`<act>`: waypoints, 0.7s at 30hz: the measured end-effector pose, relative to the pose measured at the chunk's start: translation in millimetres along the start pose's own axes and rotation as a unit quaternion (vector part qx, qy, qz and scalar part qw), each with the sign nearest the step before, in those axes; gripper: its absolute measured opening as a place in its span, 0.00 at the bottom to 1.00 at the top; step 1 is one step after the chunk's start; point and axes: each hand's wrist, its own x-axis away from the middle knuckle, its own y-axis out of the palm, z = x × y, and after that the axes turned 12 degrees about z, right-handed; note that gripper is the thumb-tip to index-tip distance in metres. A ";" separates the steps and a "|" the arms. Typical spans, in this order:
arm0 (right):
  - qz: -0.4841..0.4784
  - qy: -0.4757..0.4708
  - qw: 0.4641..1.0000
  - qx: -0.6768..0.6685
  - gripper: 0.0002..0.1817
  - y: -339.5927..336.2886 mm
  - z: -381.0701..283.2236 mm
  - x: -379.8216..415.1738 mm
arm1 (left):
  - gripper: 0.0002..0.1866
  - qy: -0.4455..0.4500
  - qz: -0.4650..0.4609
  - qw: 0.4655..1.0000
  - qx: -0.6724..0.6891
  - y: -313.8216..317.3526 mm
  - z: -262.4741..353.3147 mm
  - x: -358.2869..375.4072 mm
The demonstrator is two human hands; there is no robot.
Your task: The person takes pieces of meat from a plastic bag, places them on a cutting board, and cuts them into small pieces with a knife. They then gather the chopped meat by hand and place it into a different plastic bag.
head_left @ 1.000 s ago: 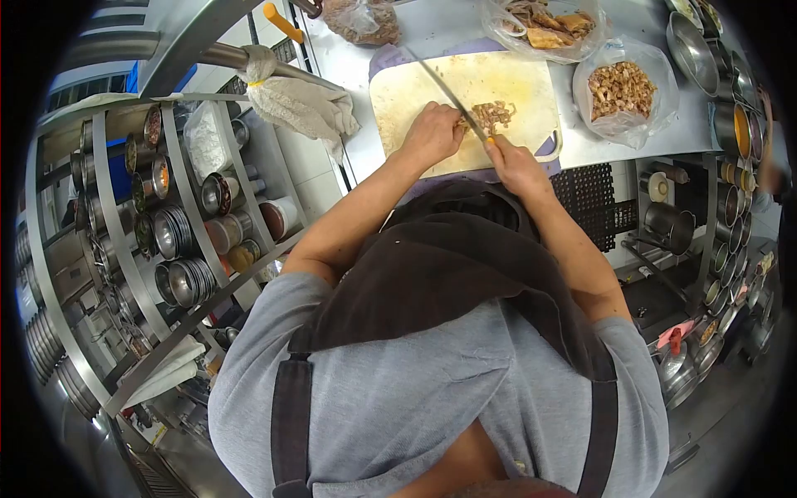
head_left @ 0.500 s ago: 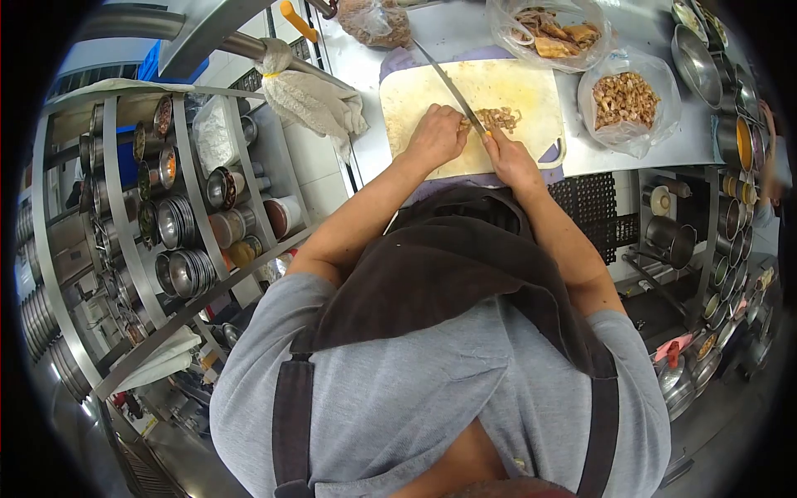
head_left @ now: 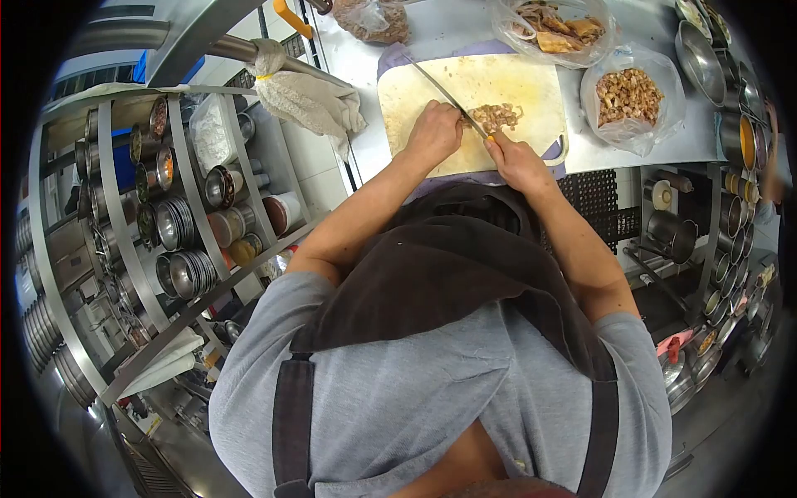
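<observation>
My right hand (head_left: 525,163) is closed round the yellow handle of a long knife (head_left: 440,91), its blade slanting up and left across a pale cutting board (head_left: 535,87). Just left of the blade, my left hand (head_left: 435,135) rests on the board with curled fingers close to the steel; what sits under the fingertips is hidden. Small chopped brown pieces, which look like meat (head_left: 501,114), lie right of the blade. A purple cloth (head_left: 393,56) shows from under the board.
Right of the board stands a clear bag of chopped pieces (head_left: 629,95); behind it is a bag of larger brown pieces (head_left: 558,40). Another tied bag (head_left: 372,20) is at the back left. A towel (head_left: 311,104) hangs from a rail, near racks of metal bowls (head_left: 176,224).
The knife blade has shifted slightly left, and its tip sits a little lower and further left. My left hand has moved slightly left; the chopped pieces look more spread out.
</observation>
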 end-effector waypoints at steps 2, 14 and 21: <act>0.001 0.003 1.000 -0.003 0.18 6.3 2.5 -6.1 | 0.04 0.009 0.008 1.000 0.001 1.4 -0.4 -0.5; 0.027 0.020 0.999 -0.027 0.18 -5.8 -12.0 -4.5 | 0.10 0.000 0.031 0.999 -0.016 -13.1 2.2 7.2; -0.012 0.001 1.000 0.001 0.19 5.1 -4.7 -5.4 | 0.05 -0.008 0.012 1.000 -0.006 -4.4 -4.9 4.4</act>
